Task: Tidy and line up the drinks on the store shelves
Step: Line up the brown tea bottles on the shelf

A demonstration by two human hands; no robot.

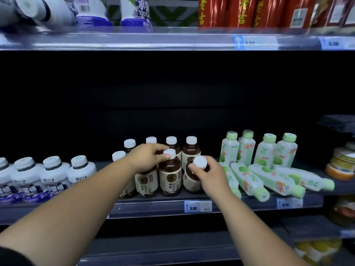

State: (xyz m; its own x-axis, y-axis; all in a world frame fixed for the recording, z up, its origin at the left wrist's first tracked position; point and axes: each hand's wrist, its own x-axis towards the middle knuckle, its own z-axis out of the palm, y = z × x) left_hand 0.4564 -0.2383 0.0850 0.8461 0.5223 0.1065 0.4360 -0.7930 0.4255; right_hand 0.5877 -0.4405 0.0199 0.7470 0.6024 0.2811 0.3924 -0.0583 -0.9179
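Drinks fill the middle shelf [153,206] in front of me. At the far left, white bottles [53,175] with blue labels stand in a row at the shelf's front edge. In the centre is a cluster of brown bottles [191,148] with white caps. My left hand [148,156] curls over the top of an upright bottle [146,184] in the front row, thumb touching the cap beside it. My right hand [209,174] grips the neck of a tilted bottle [191,182], its cap leaning toward me. Further right, four green bottles [266,150] stand behind four fallen bottles [249,181] lying flat.
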